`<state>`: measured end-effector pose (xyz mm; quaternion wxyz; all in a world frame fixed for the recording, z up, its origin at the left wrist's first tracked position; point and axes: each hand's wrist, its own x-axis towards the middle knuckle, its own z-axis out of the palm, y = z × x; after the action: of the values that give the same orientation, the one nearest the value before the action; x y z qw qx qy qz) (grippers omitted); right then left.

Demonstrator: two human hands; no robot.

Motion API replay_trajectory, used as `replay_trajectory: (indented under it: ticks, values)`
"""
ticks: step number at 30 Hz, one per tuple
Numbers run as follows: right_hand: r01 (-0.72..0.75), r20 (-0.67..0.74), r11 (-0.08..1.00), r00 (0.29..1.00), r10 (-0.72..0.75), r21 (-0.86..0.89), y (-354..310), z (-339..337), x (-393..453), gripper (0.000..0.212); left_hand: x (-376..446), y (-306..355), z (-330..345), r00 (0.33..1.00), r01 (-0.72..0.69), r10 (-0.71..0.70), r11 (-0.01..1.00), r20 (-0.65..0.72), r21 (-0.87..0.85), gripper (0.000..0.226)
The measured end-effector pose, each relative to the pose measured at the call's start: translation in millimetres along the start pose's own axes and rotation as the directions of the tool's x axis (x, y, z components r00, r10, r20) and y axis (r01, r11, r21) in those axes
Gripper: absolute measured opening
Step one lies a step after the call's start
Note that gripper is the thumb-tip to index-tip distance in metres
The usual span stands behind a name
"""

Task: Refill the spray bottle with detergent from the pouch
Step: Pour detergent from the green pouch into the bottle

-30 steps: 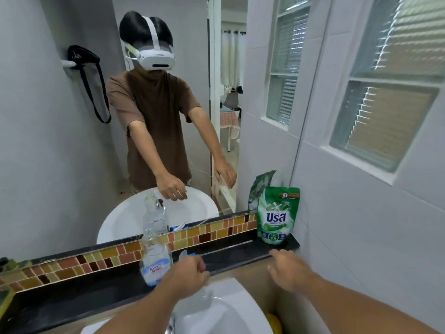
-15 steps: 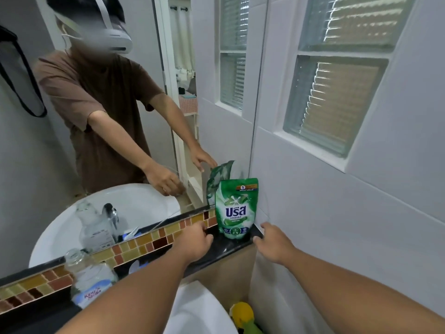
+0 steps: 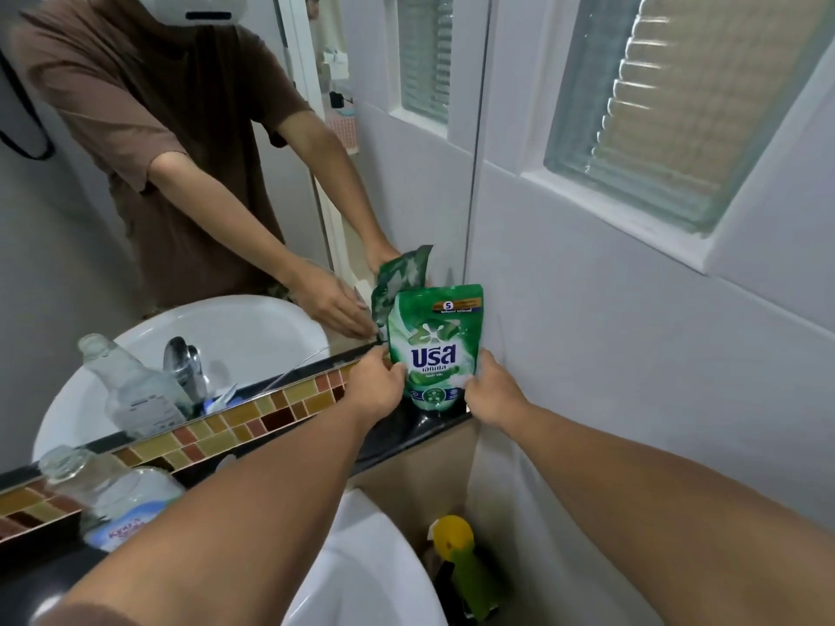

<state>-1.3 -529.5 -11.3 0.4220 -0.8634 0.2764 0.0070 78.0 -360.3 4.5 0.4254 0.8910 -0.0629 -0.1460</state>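
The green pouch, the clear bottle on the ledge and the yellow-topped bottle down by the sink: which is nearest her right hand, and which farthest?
From the right hand:
1. Green pouch: held at its right edge, standing on the black ledge.
2. Yellow-topped bottle: below, beside the sink.
3. Clear bottle: far left on the ledge.

pouch (image 3: 434,350): Thai brand word in white, "5" in circle | clear bottle (image 3: 118,499) label: blurred, unreadable

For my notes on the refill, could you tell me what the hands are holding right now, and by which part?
Both hands hold the green detergent pouch by its lower side edges: left hand on its left edge, right hand on its right.
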Motion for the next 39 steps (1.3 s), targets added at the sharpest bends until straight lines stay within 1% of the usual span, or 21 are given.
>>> replay_trajectory:
  ticks: [2, 3, 5, 7, 10, 13, 16, 18, 20, 22, 25, 26, 27, 28, 29, 31, 33, 36, 39]
  values:
    - [-0.032, -0.011, 0.999, 0.999, 0.032, 0.037, 5, 5, 5, 0.039, 6, -4, 7, 0.998, 0.058, -0.06, 0.995, -0.02, -0.081, 0.043]
    - [-0.05, -0.015, 0.997, 0.999, 0.051, 0.061, 7, 7, 6, 0.032, 10, -7, 11, 0.995, 0.095, -0.1, 0.986, -0.029, -0.139, 0.034]
    - [-0.07, -0.026, 0.99, 0.997, 0.074, 0.121, 9, 11, 10, 0.02, 21, -16, 15, 0.982, 0.161, -0.179, 0.955, -0.052, -0.247, 0.009]
    - [-0.055, -0.084, 0.982, 0.994, 0.071, 0.181, 9, 14, 12, 0.013, 36, -28, 19, 0.97, 0.203, -0.234, 0.929, -0.066, -0.311, 0.018]
    - [-0.022, -0.17, 0.963, 0.983, 0.071, 0.27, 11, 17, 10, 0.009, 46, -30, 23, 0.964, 0.206, -0.252, 0.911, -0.086, -0.358, 0.022]
    - [0.023, -0.212, 0.943, 0.976, 0.05, 0.331, 14, 17, 2, 0.008, 35, -12, 23, 0.973, 0.151, -0.211, 0.889, -0.094, -0.433, 0.023]
    - [0.104, -0.272, 0.941, 0.962, -0.014, 0.322, 3, 8, -12, 0.005, 9, 18, 12, 0.98, 0.041, -0.126, 0.888, -0.155, -0.459, 0.024]
    - [0.187, -0.3, 0.936, 0.949, -0.094, 0.298, -10, -1, -22, 0.008, -7, 34, 2, 0.978, -0.028, -0.079, 0.865, -0.191, -0.5, 0.025]
    - [0.294, -0.315, 0.904, 0.929, -0.194, 0.311, -27, -9, -34, 0.016, -21, 45, -9, 0.979, -0.071, -0.057, 0.809, -0.197, -0.583, 0.026]
    - [0.362, -0.302, 0.86, 0.917, -0.26, 0.359, -44, -13, -46, 0.022, -34, 51, -20, 0.975, -0.113, -0.043, 0.752, -0.219, -0.649, 0.027]
    - [0.429, -0.255, 0.82, 0.9, -0.353, 0.38, -66, -12, -64, 0.032, -55, 55, -37, 0.964, -0.16, -0.034, 0.718, -0.263, -0.677, 0.028]
    - [0.447, -0.243, 0.809, 0.893, -0.379, 0.382, -71, -10, -68, 0.031, -62, 55, -42, 0.96, -0.183, -0.023, 0.702, -0.279, -0.688, 0.027]
    - [0.464, -0.228, 0.796, 0.885, -0.405, 0.388, -77, -8, -73, 0.024, -68, 54, -48, 0.955, -0.211, -0.006, 0.691, -0.298, -0.691, 0.024]
    - [0.474, -0.212, 0.777, 0.88, -0.424, 0.415, -84, -5, -78, 0.014, -75, 53, -56, 0.948, -0.237, 0.01, 0.688, -0.317, -0.686, 0.021]
    - [0.478, -0.199, 0.756, 0.877, -0.437, 0.447, -90, -1, -84, 0.009, -82, 52, -63, 0.943, -0.254, 0.021, 0.691, -0.333, -0.677, 0.018]
    - [0.482, -0.193, 0.727, 0.873, -0.449, 0.488, -105, 8, -97, 0.009, -92, 48, -77, 0.931, -0.282, 0.03, 0.69, -0.364, -0.667, 0.013]
    - [0.477, -0.181, 0.721, 0.874, -0.451, 0.502, -119, 19, -108, 0.01, -102, 42, -91, 0.92, -0.305, 0.039, 0.697, -0.39, -0.649, 0.01]
    - [0.449, -0.173, 0.707, 0.887, -0.429, 0.547, -135, 35, -122, 0.022, -115, 26, -111, 0.899, -0.347, 0.096, 0.753, -0.428, -0.56, 0.007]
    - [0.433, -0.159, 0.681, 0.89, -0.427, 0.591, -147, 43, -136, 0.033, -129, 13, -133, 0.867, -0.4, 0.128, 0.753, -0.481, -0.522, 0.015]
